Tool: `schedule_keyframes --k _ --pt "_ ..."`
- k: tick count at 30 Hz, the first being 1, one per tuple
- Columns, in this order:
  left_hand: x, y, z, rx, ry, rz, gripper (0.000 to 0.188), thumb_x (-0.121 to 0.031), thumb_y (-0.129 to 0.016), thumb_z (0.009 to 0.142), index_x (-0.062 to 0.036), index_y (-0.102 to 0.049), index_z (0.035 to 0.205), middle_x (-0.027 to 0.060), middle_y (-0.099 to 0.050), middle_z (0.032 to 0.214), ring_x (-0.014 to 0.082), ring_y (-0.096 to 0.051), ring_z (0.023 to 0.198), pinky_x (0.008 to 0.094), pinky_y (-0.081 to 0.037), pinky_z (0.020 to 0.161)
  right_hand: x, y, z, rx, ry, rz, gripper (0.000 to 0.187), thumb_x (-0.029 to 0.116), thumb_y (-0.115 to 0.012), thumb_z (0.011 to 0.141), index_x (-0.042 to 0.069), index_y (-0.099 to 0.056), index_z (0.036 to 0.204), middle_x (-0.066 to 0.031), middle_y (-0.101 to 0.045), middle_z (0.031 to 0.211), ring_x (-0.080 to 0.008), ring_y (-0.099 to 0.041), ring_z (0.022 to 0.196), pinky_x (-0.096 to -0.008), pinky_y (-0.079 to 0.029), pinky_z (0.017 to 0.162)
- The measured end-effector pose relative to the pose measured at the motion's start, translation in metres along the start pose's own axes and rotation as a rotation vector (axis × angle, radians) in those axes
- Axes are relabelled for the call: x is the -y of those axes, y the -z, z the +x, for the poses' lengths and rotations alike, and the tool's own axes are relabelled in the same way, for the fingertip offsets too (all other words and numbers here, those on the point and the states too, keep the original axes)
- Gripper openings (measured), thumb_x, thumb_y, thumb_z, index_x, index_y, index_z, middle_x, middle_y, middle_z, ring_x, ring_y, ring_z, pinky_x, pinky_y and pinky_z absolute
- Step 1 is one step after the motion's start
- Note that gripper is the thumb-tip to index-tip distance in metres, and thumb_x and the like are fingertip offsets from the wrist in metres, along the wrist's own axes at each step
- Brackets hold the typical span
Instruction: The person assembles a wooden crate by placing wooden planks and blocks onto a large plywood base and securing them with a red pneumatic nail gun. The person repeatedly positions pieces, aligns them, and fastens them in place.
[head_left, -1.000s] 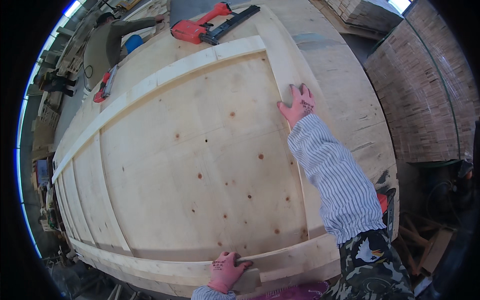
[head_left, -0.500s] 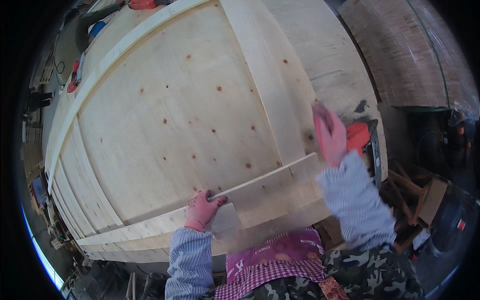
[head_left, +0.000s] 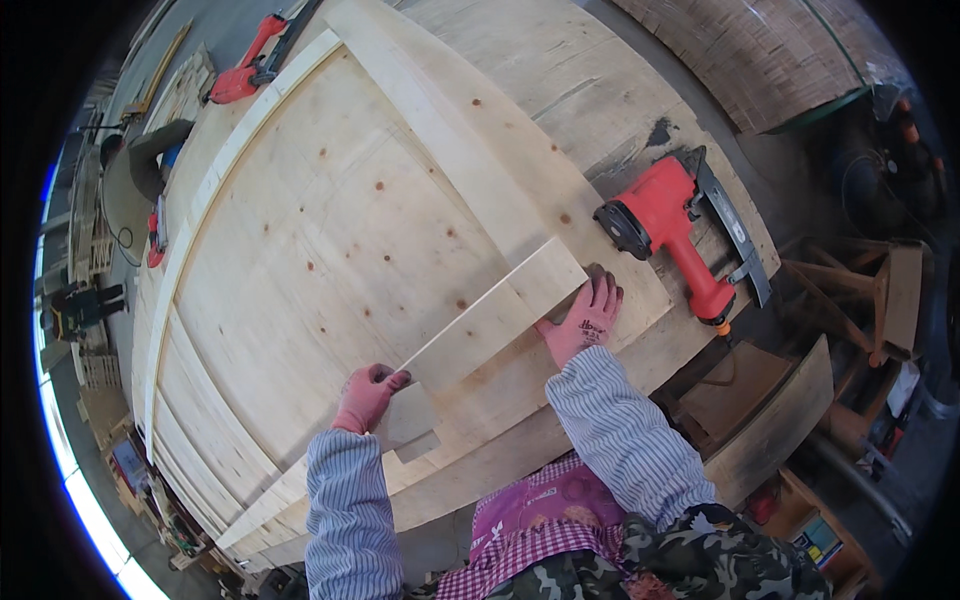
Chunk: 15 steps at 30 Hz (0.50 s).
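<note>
A short pale wooden strip [head_left: 490, 318] lies at a slant along the near edge of a large plywood panel [head_left: 350, 230], its right end across a long upright batten [head_left: 440, 130]. My left hand [head_left: 366, 398], in a pink glove, pinches the strip's left end between thumb and fingers. At its right end my gloved right hand [head_left: 582, 322] rests open, fingers stretched out and touching the end corner. A small flat wood piece [head_left: 408, 415] sits beside my left hand. To the right of my right hand, a red nail gun [head_left: 668, 205] lies on the wood.
Another red nail gun [head_left: 238, 82] lies at the far left edge, and a third red tool [head_left: 156, 235] is below it. A person [head_left: 130, 190] is partly visible beyond the panel. Wrapped wood [head_left: 740, 60] is stacked at the far right; wooden frames [head_left: 860, 290] stand below it.
My right hand has come down and left from near the nail gun onto the strip's right end. My left hand still holds the other end. The view has shifted, showing the whole nail gun.
</note>
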<state>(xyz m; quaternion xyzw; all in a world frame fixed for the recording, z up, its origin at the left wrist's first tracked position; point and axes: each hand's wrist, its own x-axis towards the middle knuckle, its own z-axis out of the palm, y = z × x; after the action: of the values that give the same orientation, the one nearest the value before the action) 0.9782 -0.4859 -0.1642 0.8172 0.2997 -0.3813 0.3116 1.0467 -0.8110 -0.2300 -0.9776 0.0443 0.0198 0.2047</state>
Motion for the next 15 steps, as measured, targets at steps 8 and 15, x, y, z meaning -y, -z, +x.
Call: schedule_keyframes --k 8,15 --pt "0.005 -0.021 0.002 0.143 -0.086 0.001 0.044 -0.039 -0.066 0.083 0.0025 -0.070 0.097 0.0128 -0.070 0.084 0.0200 -0.064 0.082 0.0336 -0.049 0.077 -0.042 0.012 -0.026 -0.001 -0.025 -0.007 0.097 0.044 -0.086 0.055 -0.001 -0.043 0.129 -0.0225 -0.037 0.141 -0.0385 -0.030 0.136 -0.0569 -0.017 0.115" --pt "0.004 -0.034 0.000 0.198 -0.033 0.051 0.052 -0.047 -0.065 0.081 0.0003 -0.070 0.101 0.0167 -0.070 0.092 0.0255 -0.065 0.088 0.0357 -0.050 0.080 -0.049 0.021 -0.051 -0.003 -0.104 -0.019 0.099 0.045 -0.083 0.058 0.003 -0.041 0.137 -0.0226 -0.036 0.145 -0.0412 -0.028 0.138 -0.0580 -0.015 0.115"
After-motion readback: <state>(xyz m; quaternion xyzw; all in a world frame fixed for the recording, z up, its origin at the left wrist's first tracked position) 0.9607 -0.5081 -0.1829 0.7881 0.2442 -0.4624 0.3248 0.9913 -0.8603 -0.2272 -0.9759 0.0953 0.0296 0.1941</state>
